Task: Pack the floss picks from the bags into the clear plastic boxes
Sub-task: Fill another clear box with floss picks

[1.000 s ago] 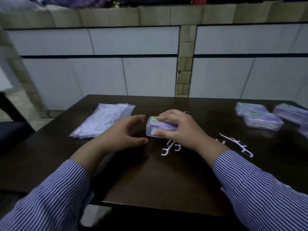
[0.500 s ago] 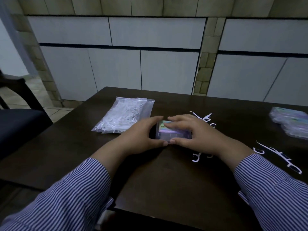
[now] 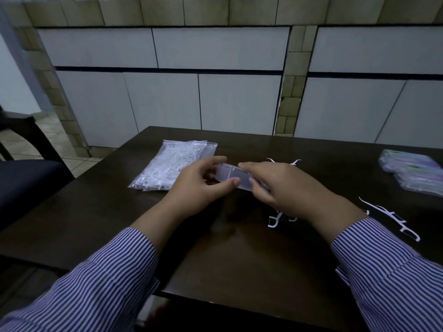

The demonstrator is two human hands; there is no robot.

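While the bag of floss picks [image 3: 172,167] lies full-looking at the left of the dark worktop [image 3: 239,255], toward the far edge, much of the packing appears left to do. Just right of it, the left hand [image 3: 199,185] holds one end of a clear plastic box [image 3: 236,176], thumb on the near side and fingers [image 3: 215,160] curled over the far side. The right hand [image 3: 280,185] grips the other end, its fingers wrapped round the box, which is held between both hands over the middle of the worktop. Whether its lid is open or snapped down cannot be told, though the hold suggests a box being closed or opened. Loose floss picks [image 3: 274,218] lie under the right wrist, more [image 3: 293,162] beyond the right hand, and a further few [image 3: 393,218] at the near right; these are not yet boxed. At the far right, a cluster of labelled boxes [image 3: 412,171] looks already filled, so I judge the job partway through.
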